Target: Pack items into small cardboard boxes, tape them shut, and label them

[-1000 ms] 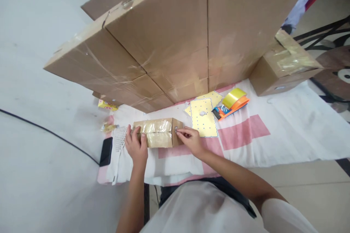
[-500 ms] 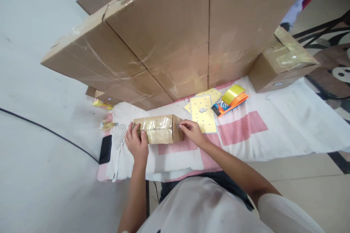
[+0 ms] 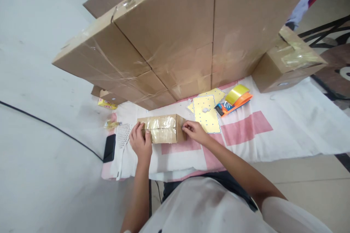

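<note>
A small cardboard box [image 3: 162, 123] lies on the cloth-covered table, with shiny clear tape over its top and a seam along its length. My left hand [image 3: 141, 142] grips the box's left end, fingers on the far side and thumb on top. At the right end, the fingertips of my right hand [image 3: 195, 131] are pinched together against the end face. Whatever sits between them is too small to make out. Just right of that hand lie yellow dotted sheets [image 3: 206, 120], and beyond them an orange tape dispenser [image 3: 237, 101] with a yellow roll.
Tall stacked cardboard boxes [image 3: 175, 25] stand along the table's far side. Another taped box [image 3: 284, 62] sits at the right. By the wall on the left are a black phone [image 3: 109, 148] and a small yellow packet [image 3: 107, 104]. The tablecloth [image 3: 295, 127] is white and pink.
The whole view has shifted slightly, so everything appears a little further right. Both hands stay at the ends of the box, with the right fingers still pinched at its end face.
</note>
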Demonstrator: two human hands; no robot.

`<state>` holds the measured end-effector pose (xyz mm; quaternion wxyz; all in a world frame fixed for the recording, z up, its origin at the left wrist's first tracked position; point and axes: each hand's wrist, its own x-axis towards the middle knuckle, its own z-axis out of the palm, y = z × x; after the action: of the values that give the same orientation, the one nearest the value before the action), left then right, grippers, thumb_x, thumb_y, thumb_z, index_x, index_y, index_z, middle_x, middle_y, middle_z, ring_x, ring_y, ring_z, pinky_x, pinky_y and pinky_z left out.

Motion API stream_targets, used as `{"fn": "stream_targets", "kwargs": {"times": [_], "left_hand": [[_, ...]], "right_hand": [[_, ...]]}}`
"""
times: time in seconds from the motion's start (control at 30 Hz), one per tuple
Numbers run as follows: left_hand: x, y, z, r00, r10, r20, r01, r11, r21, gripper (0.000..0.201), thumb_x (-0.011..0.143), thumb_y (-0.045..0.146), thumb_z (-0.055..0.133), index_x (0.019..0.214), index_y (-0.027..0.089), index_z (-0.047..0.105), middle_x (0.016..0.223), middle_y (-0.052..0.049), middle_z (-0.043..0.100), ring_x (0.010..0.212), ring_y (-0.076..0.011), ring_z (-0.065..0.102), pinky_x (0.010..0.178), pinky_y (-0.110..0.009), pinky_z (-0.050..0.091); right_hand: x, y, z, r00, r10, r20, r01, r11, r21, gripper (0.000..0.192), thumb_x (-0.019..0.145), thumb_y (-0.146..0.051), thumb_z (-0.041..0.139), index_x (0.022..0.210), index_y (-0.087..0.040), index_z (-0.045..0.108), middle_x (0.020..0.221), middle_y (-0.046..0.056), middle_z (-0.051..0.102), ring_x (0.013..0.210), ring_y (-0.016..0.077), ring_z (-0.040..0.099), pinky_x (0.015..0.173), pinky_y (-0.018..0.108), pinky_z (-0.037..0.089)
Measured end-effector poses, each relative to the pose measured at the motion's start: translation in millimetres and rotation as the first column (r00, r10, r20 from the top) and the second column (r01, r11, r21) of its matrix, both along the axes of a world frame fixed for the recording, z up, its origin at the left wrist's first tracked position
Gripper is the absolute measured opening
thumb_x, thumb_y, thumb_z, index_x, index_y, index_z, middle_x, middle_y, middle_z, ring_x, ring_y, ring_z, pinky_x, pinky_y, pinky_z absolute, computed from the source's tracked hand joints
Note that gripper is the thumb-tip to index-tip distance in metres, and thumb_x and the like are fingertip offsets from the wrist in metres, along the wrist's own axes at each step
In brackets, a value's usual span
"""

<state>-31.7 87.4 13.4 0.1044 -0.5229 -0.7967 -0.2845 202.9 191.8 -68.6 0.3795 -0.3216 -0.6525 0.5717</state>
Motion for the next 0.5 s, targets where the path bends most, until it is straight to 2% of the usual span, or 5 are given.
{"fn": "stream_targets", "kwargs": {"times": [0.13, 0.3, 0.4, 0.5], "left_hand": [[-0.1, -0.2, -0.2, 1.000, 0.001, -0.005, -0.001, 1.000, 0.000, 0.041, 0.099, 0.040, 0.046, 0.130, 0.019, 0.065, 0.143, -0.013, 0.062, 0.130, -0.0305, 0.054, 0.114, -0.046, 0.037], [-0.5, 0.1, -0.7, 1.000, 0.009, 0.003, -0.009, 1.000, 0.000, 0.041, 0.099, 0.040, 0.047, 0.130, 0.021, 0.065, 0.143, -0.012, 0.062, 0.130, -0.0312, 0.053, 0.114, -0.047, 0.038], [-0.6, 0.9, -0.6, 1.000, 0.013, 0.008, -0.013, 1.000, -0.001, 0.040, 0.098, 0.038, 0.047, 0.130, 0.021, 0.065, 0.143, -0.012, 0.062, 0.130, -0.0309, 0.053, 0.114, -0.047, 0.037], [-0.3, 2.2, -0.2, 1.000, 0.017, 0.023, -0.017, 1.000, -0.007, 0.040, 0.097, 0.037, 0.048, 0.130, 0.020, 0.065, 0.143, -0.012, 0.061, 0.130, -0.0315, 0.052, 0.114, -0.047, 0.036]], "right_hand": [[-0.3, 0.5, -1.7, 0.999, 0.015, -0.030, -0.015, 1.000, -0.001, 0.013, 0.090, -0.029, 0.061, 0.081, -0.019, 0.065, 0.073, 0.000, 0.066, 0.064, 0.0130, 0.054, 0.064, 0.026, 0.044], [-3.1, 3.1, -4.5, 0.997, 0.029, -0.070, -0.037, 0.993, -0.109, 0.012, 0.087, -0.032, 0.062, 0.084, -0.021, 0.061, 0.074, -0.001, 0.062, 0.067, 0.0138, 0.056, 0.063, 0.027, 0.044], [-4.6, 1.2, -4.4, 0.995, -0.048, -0.093, 0.032, 0.985, -0.171, 0.020, 0.081, -0.033, 0.071, 0.092, -0.022, 0.057, 0.073, -0.004, 0.057, 0.065, 0.0129, 0.053, 0.060, 0.025, 0.041], [-6.0, -5.1, -3.5, 0.989, -0.134, -0.066, 0.124, 0.983, -0.132, 0.019, 0.081, -0.033, 0.071, 0.081, -0.022, 0.055, 0.069, -0.004, 0.055, 0.061, 0.0119, 0.049, 0.059, 0.026, 0.039]]}}
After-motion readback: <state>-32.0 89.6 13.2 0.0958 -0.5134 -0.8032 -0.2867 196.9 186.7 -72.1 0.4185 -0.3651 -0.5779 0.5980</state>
